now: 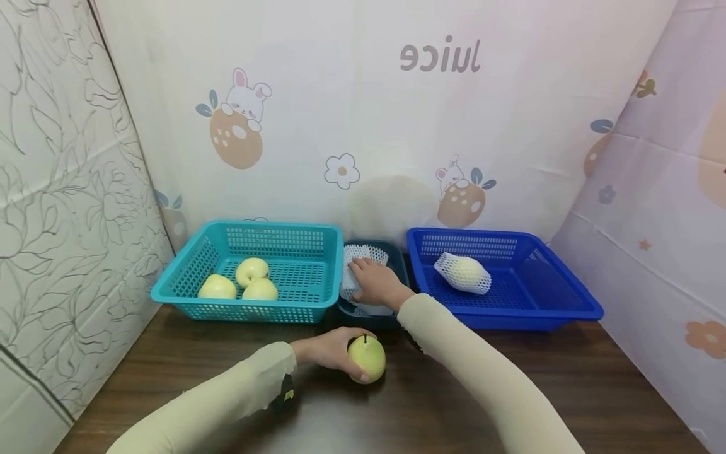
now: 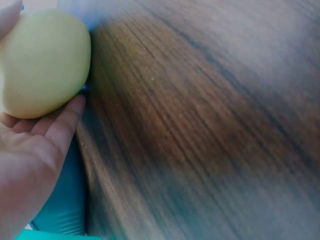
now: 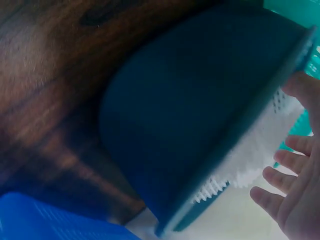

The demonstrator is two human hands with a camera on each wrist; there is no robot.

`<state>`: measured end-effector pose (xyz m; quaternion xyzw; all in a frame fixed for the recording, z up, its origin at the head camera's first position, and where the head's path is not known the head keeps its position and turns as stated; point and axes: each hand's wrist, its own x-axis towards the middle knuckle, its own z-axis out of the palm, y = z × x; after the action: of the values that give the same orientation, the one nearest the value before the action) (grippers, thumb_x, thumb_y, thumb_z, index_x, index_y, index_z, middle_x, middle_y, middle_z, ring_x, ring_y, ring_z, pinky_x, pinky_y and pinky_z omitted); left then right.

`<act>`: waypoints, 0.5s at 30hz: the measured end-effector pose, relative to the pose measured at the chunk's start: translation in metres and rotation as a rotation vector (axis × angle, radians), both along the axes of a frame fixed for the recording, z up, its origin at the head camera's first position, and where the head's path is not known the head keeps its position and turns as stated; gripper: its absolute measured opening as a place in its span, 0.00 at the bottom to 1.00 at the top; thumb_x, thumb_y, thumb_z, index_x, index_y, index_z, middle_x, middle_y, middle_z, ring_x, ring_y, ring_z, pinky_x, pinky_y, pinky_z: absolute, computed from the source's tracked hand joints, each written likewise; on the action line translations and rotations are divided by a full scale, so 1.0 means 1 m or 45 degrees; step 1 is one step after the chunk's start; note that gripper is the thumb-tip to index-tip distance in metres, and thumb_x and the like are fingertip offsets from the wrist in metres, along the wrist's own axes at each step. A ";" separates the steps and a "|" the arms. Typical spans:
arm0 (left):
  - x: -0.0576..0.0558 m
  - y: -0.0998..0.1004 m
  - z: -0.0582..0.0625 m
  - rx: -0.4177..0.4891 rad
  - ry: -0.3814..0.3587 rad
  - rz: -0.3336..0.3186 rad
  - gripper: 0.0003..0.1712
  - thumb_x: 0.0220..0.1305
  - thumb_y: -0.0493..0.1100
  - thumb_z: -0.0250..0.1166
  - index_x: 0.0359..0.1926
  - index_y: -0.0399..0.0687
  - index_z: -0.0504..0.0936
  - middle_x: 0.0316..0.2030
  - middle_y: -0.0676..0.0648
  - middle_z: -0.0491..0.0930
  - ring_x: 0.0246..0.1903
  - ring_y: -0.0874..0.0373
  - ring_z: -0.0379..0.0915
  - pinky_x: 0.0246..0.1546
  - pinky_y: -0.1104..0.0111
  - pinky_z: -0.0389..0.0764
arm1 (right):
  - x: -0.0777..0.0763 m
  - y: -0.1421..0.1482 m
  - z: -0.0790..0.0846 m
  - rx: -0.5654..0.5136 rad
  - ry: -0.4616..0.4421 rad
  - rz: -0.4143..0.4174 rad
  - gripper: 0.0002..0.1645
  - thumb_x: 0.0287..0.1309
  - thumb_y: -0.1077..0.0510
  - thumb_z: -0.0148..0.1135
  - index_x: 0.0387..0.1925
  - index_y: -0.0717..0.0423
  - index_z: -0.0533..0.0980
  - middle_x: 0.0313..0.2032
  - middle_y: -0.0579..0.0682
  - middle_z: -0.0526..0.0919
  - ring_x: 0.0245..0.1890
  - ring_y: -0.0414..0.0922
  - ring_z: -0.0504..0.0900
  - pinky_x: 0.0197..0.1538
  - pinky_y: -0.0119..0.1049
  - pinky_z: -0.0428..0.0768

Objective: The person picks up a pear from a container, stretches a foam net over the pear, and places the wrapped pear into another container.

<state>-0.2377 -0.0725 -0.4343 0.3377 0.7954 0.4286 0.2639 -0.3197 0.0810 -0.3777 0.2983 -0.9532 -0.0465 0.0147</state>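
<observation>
My left hand (image 1: 331, 350) holds a round yellow-green pear (image 1: 368, 358) low over the table, thumb on the near side and fingers behind. In the left wrist view the fingers lie along the side of the pear (image 2: 47, 62). My right hand (image 1: 377, 282) reaches over a small dark teal basket (image 1: 403, 268) of white foam nets (image 1: 350, 277). Its fingertips overlap the nets in the head view. The right wrist view shows its fingers (image 3: 280, 180) loosely spread beside the nets (image 3: 250, 155), above the basket's rim.
On the left stands a turquoise basket (image 1: 246, 226) with three pale yellow fruits (image 1: 259, 290). A blue basket (image 1: 544, 268) on the right holds one net-wrapped fruit (image 1: 467, 272). All the baskets line the back of the brown wooden table (image 1: 323, 422), before a printed curtain (image 1: 340, 113).
</observation>
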 end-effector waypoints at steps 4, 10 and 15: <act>0.001 0.001 -0.002 0.003 -0.019 0.002 0.36 0.47 0.47 0.74 0.58 0.46 0.71 0.41 0.56 0.76 0.39 0.62 0.73 0.40 0.68 0.76 | -0.002 -0.002 -0.010 0.029 0.019 -0.011 0.38 0.64 0.47 0.58 0.69 0.58 0.60 0.67 0.55 0.63 0.67 0.52 0.61 0.65 0.45 0.62; 0.000 0.001 -0.003 0.007 -0.025 0.003 0.38 0.47 0.48 0.74 0.60 0.45 0.70 0.42 0.56 0.76 0.40 0.62 0.73 0.41 0.68 0.76 | -0.004 -0.001 -0.015 0.006 0.015 -0.004 0.29 0.70 0.53 0.49 0.68 0.60 0.61 0.66 0.57 0.64 0.66 0.52 0.62 0.64 0.45 0.63; -0.002 0.000 -0.003 0.005 -0.015 0.009 0.38 0.47 0.48 0.74 0.59 0.45 0.70 0.42 0.56 0.76 0.39 0.62 0.73 0.41 0.68 0.76 | -0.009 0.004 -0.010 -0.076 0.032 0.002 0.28 0.71 0.54 0.47 0.67 0.61 0.61 0.65 0.58 0.65 0.65 0.52 0.63 0.63 0.44 0.65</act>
<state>-0.2394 -0.0725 -0.4370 0.3330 0.7940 0.4332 0.2664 -0.3287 0.0847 -0.3878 0.2979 -0.9537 -0.0217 0.0355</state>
